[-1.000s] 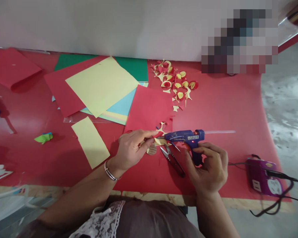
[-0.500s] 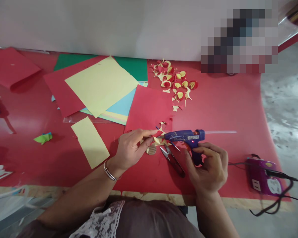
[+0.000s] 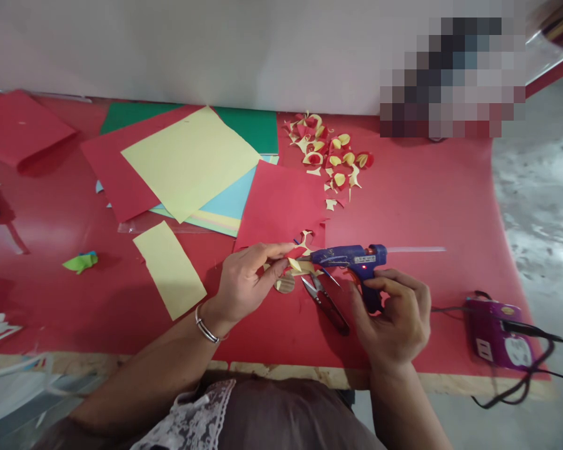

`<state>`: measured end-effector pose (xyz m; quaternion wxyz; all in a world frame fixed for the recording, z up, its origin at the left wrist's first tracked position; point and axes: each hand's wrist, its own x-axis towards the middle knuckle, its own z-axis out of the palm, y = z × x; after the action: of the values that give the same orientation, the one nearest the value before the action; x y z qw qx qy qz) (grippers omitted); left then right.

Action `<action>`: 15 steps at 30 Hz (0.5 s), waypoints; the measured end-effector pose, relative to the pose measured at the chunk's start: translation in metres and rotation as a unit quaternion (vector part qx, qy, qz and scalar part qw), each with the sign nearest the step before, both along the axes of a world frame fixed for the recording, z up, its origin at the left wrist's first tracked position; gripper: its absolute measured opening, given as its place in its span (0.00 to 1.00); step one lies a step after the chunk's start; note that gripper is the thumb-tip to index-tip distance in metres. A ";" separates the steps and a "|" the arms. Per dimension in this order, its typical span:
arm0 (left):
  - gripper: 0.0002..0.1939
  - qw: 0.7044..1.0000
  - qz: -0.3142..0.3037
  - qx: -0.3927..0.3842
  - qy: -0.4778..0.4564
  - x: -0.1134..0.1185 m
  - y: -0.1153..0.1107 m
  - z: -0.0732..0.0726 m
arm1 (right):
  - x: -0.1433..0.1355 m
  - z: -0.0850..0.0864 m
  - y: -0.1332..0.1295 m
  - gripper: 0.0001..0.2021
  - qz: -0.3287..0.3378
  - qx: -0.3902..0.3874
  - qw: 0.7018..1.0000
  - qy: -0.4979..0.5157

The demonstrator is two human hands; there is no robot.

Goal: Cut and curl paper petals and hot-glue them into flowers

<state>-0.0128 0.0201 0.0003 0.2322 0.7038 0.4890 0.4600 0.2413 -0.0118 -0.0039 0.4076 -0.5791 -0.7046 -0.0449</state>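
While the right hand (image 3: 396, 312) holds the glue gun (image 3: 344, 256) by its grip, fingers curled around it, the left hand (image 3: 248, 278) pinches a small red-and-yellow paper piece (image 3: 294, 256) between thumb and fingers, at the gun's nine o'clock. The nozzle points at the piece; whether they touch, I cannot tell. Open snips (image 3: 328, 309) lie on the tabletop (image 3: 426, 187) at the gun's seven o'clock, with cut paper shapes (image 3: 338, 150) at its twelve and a purple box (image 3: 495, 331) at its four. A yellow strip (image 3: 170, 270) lies at the left hand's nine o'clock.
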 end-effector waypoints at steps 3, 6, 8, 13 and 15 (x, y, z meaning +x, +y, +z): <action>0.08 0.999 0.002 -0.027 -0.030 0.000 -0.001 -0.001 | 0.000 0.000 0.000 0.12 0.003 0.002 1.000 0.005; 0.06 0.993 0.005 -0.082 -0.082 -0.001 -0.002 -0.004 | 0.000 -0.002 0.000 0.12 0.004 -0.003 1.000 0.019; 0.05 0.984 0.007 -0.126 -0.122 0.000 -0.002 -0.007 | 0.001 -0.003 -0.001 0.12 0.002 -0.012 0.999 0.032; 0.09 0.935 -0.019 -0.216 -0.280 0.003 0.001 -0.012 | 0.003 -0.004 -0.002 0.12 -0.011 -0.028 0.997 0.066; 0.12 0.909 -0.021 -0.250 -0.332 0.005 0.003 -0.012 | 0.003 -0.005 -0.003 0.12 -0.017 -0.036 0.996 0.084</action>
<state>-0.0081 0.0232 -0.0114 0.5589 0.4396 0.4680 0.5248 0.2443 -0.0151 -0.0085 0.4438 -0.6070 -0.6589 0.0223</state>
